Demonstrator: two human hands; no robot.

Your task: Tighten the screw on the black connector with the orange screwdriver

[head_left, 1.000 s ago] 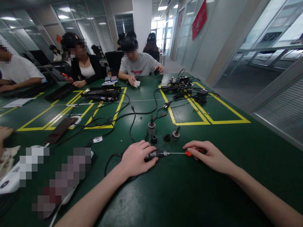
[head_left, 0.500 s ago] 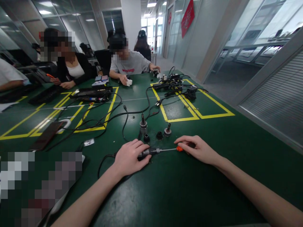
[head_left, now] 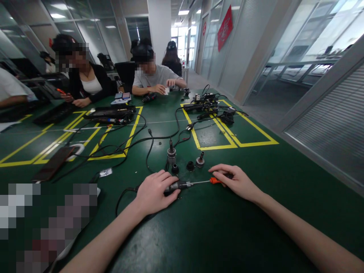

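Green work table (head_left: 216, 235) marked out in yellow tape lines, in a glass-walled room with a red banner on the far wall – its writing too small to read. Near the front edge, the left hand (head_left: 153, 191) lies closed over a small dark plug-like part (head_left: 174, 186) on the end of a black cable (head_left: 122, 195), pinning it flat to the table. The right hand (head_left: 237, 181) has its fingers curled around the orange handle of a screwdriver (head_left: 203, 182), whose thin metal shaft lies level and reaches left until its tip meets the end of the part. Just beyond the hands stand four small fittings: a taller metal one (head_left: 171, 153), a dark ring (head_left: 175, 168), a black cap (head_left: 190, 165) and a short metal piece (head_left: 200, 160).

To do this well, it seems, the shaft should stay in line with the part, the left hand pressing firmly so nothing rolls, and the turning kept gentle – a slip would send the tip toward the left fingertips.

Across the table, other people sit among cables, a power strip (head_left: 199, 107) and a dark tray (head_left: 109, 112). One wears a grey shirt whose red lettering cannot be made out. A small white tag (head_left: 105, 172) lies by the cables, its marking illegible.
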